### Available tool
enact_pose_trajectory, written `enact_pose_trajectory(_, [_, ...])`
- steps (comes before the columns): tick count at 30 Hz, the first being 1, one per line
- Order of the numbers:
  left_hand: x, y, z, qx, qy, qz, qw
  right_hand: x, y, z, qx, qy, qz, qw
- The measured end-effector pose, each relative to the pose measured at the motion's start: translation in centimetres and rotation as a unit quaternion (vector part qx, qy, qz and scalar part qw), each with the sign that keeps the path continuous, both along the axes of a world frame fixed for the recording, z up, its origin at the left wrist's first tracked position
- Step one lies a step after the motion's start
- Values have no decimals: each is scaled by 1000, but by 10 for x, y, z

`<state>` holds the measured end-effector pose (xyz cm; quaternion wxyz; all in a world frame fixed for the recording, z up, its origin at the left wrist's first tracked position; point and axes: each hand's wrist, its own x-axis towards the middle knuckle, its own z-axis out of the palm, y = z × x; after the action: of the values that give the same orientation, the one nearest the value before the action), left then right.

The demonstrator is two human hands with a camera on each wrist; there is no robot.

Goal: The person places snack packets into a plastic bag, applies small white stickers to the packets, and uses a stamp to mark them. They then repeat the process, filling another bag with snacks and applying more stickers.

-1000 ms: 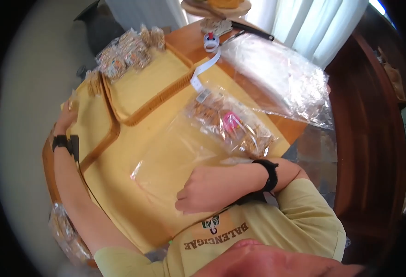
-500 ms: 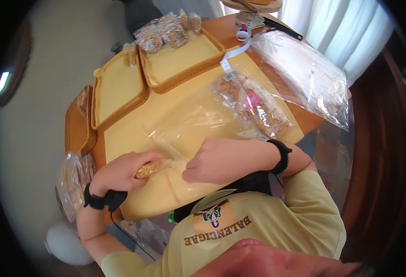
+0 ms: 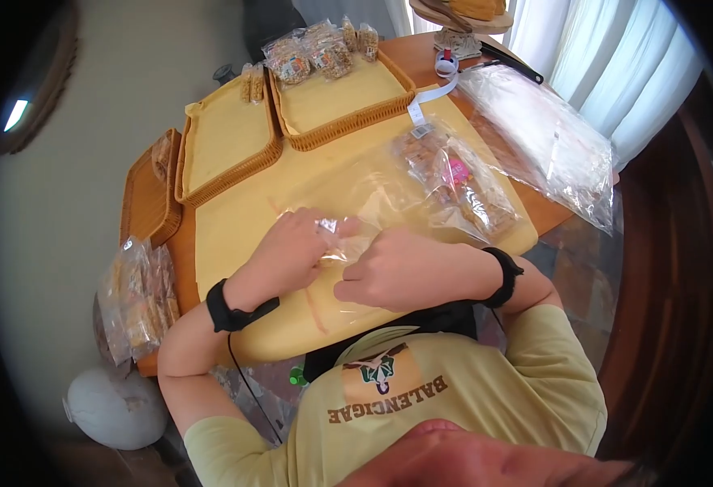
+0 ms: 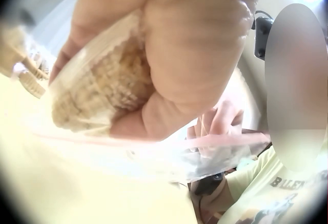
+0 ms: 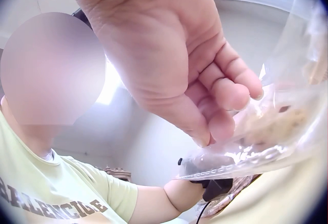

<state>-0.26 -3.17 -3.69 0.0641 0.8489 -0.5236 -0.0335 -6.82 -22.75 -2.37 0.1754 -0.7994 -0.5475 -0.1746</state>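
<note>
My left hand (image 3: pixel 279 256) grips a small clear packet of grainy, golden snack (image 4: pixel 102 88), fingers on one side and thumb on the other. It is at the mouth of a large clear plastic bag (image 3: pixel 348 191), whose film overlaps the fingers in the head view. With thumb and fingertips, my right hand (image 3: pixel 405 268) pinches the bag's edge, which shows as a ridged strip in the right wrist view. Several packets (image 3: pixel 421 158) and a pink label (image 3: pixel 459 170) lie inside the bag's far end, on the yellow-covered table.
Two lined wicker trays (image 3: pixel 344 122) stand at the back, with several snack packets (image 3: pixel 324 53) at their far edges. A third tray (image 3: pixel 147 195) is at the left, above bagged snacks (image 3: pixel 139 296). Flat clear bags (image 3: pixel 543 138), a label roll (image 3: pixel 446 65) and a black-handled tool (image 3: pixel 512 63) lie at back right.
The left hand has come from the left tray with a small packet and moved right to the bag's mouth, close to the right hand. The right hand keeps its hold on the bag.
</note>
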Motion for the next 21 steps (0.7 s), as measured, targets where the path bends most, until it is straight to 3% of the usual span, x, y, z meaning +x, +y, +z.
enact_pose_trajectory(3, [-4,-20,-18,-58,-84,-55,993,2,2,-4,42,-25,11,999])
enact_pose_trajectory(7, [-3,-40,-15,-85,-181,-26,979,0,4,-6,32,-13,-7,999])
enact_pose_trajectory(10, [-3,-53,-22,-99,-127,2,987,1,11,-12,74,-53,6,996])
enact_pose_trajectory(12, [4,-59,-41,-86,-61,-61,993,1,12,-10,72,-53,10,996])
enact_pose_trajectory(16, [0,-54,-28,-96,-23,-113,989,-4,5,-7,77,-49,9,996])
enact_pose_trajectory(21, [4,-45,-18,-16,52,-86,995,-7,16,-27,58,-27,2,998])
